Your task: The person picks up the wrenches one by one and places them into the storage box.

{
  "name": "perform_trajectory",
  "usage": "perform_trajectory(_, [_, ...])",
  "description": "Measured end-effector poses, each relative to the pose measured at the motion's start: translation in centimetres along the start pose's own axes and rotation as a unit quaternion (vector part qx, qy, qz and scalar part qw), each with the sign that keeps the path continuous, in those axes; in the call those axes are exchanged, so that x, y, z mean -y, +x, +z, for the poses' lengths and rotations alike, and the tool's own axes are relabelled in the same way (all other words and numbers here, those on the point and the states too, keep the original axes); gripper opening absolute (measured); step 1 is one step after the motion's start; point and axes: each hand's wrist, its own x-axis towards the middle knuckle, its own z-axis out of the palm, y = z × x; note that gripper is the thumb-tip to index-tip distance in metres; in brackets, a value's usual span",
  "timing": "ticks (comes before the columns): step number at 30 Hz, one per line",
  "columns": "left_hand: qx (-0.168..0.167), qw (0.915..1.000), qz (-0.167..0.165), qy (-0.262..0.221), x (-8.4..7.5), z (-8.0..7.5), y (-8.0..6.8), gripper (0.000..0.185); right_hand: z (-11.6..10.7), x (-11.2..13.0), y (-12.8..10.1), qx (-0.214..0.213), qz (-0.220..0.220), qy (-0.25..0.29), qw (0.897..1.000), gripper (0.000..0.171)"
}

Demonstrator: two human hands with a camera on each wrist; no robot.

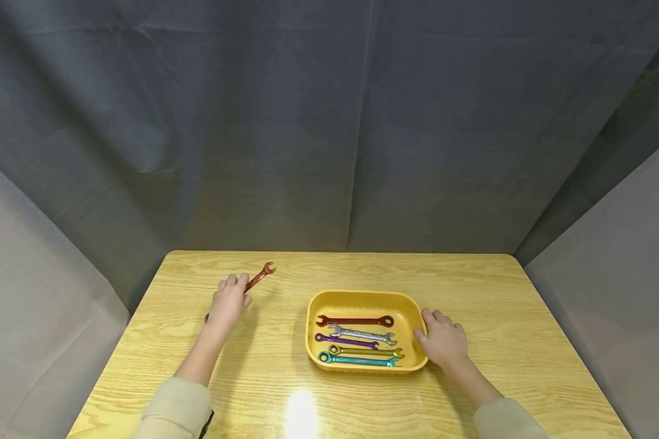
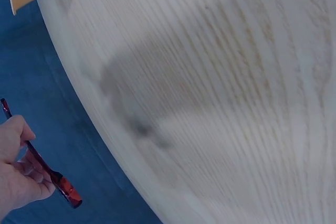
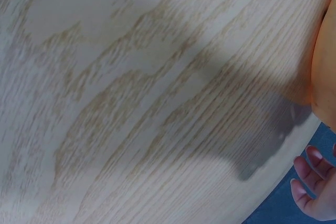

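My left hand (image 1: 229, 302) grips a red wrench (image 1: 259, 277) above the left part of the table. The open jaw end sticks out past the fingers toward the upper right, and the other end peeks out below the hand. In the left wrist view, fingers and thumb close around the shaft of that red wrench (image 2: 39, 158). My right hand (image 1: 443, 336) is at the right rim of a yellow plastic tray (image 1: 362, 294), fingertips and thumb overlapping the rim. Relaxed, slightly bent fingers of the right hand (image 3: 315, 182) appear in the right wrist view.
Several wrenches lie in the tray, roughly side by side: dark red (image 1: 354, 321), silver (image 1: 362, 334), purple (image 1: 346, 341), gold (image 1: 365, 352) and teal (image 1: 357, 361). The light wooden table (image 1: 285, 268) has rounded back corners. Dark cloth (image 1: 285, 152) hangs behind it.
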Motion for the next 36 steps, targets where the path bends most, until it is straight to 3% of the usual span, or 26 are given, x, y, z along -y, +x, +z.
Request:
perform_trajectory(21, [-0.004, 0.9972, 0.073, 0.014, -5.0, 1.3, 0.9, 0.027, 0.0, 0.2, 0.2, 0.002, 0.0, -0.004, 1.0, 0.039])
perform_trajectory(29, [0.001, 0.9963, 0.083, 0.019, -6.5, 1.9, 1.3, 0.022, 0.3, 0.1, 0.2, 0.003, 0.002, -0.002, 1.0, 0.037])
perform_trajectory(36, [0.004, 0.9945, 0.103, 0.017, -7.7, 2.3, 1.5, 0.029, 0.3, 0.2, 0.2, 0.002, 0.002, 0.001, 1.0, 0.039])
